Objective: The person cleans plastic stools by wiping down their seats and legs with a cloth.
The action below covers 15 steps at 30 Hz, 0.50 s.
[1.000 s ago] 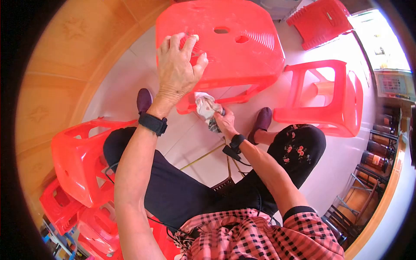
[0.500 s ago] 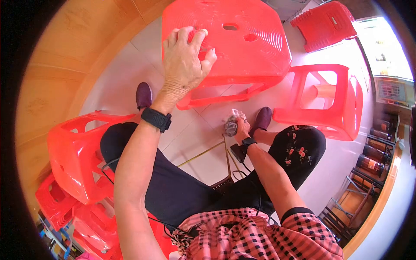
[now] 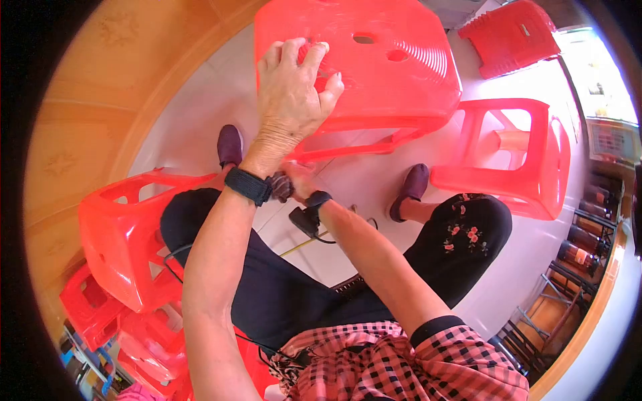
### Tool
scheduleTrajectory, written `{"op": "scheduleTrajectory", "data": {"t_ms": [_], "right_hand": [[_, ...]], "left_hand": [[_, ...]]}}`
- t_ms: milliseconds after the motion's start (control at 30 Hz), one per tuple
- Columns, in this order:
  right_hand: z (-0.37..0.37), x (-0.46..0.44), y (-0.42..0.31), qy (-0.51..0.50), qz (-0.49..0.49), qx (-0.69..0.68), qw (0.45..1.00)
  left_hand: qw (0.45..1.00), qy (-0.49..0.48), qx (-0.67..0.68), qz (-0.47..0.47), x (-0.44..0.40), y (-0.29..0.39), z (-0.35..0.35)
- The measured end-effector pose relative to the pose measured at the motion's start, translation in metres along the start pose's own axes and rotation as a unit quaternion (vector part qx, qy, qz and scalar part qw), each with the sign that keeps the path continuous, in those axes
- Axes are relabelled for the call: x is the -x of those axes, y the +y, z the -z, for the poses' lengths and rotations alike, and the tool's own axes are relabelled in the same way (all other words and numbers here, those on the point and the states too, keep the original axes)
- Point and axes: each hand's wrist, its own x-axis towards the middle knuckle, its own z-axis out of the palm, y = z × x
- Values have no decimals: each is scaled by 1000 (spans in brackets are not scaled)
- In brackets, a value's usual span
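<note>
A red plastic stool (image 3: 388, 87) with holes in its ringed seat stands in front of me. My left hand (image 3: 291, 93) holds its seat near the left side, fingers bent and fingertips on the surface by the holes. Under my left forearm, below the stool's near edge, my right hand (image 3: 302, 178) is closed on a dark, crumpled scouring ball (image 3: 282, 187). The left wrist partly covers that hand, and its fingers are blurred. Each wrist wears a black band.
Another red stool (image 3: 501, 150) lies on its side at the right. Stacked red stools (image 3: 511, 40) stand at the back right, and more red stools (image 3: 127, 234) are at the left. A wooden panel (image 3: 100, 113) borders the left; bottles (image 3: 576, 255) line the right.
My right hand has swung left with the scouring ball, from beside the right shoe to beneath my left forearm. My left hand stays on the stool; the whole view has shifted slightly.
</note>
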Motion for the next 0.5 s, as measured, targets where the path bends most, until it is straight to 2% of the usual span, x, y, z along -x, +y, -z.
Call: {"op": "scheduleTrajectory", "data": {"t_ms": [33, 67, 100, 167, 200, 300, 333, 367, 433, 467, 500], "right_hand": [[-22, -6, 9, 36, 76, 120, 989], [-79, 35, -52, 61, -9, 159, 985], [-85, 32, -51, 56, -11, 157, 986], [-92, 27, -57, 18, -49, 69, 996], [-74, 29, -57, -83, -32, 64, 994], [-17, 22, -44, -68, -43, -2, 997], [-9, 29, -54, -21, -79, -18, 997], [1, 42, -64, -19, -80, -17, 996], [38, 56, -67, 32, -33, -27, 999], [61, 50, -57, 200, 48, -54, 977], [86, 42, -49, 362, 129, -80, 920]], "left_hand": [[1000, -2, -4, 1, 0, 0, -1], [1000, 1, 2, 3, 0, 0, -2], [1000, 4, 10, 3, 1, -1, -2], [1000, 3, 14, 1, 1, -2, -1], [1000, 6, 23, -1, 0, -2, -2], [1000, 17, 13, -6, 0, -6, -7], [1000, 18, 15, -5, -1, -5, -6], [1000, 12, 17, -2, -1, -4, -4], [1000, 7, 18, 1, 0, -3, -2], [1000, 8, 20, 1, 0, -3, -3], [1000, 8, 23, -2, 0, -3, -4]]}}
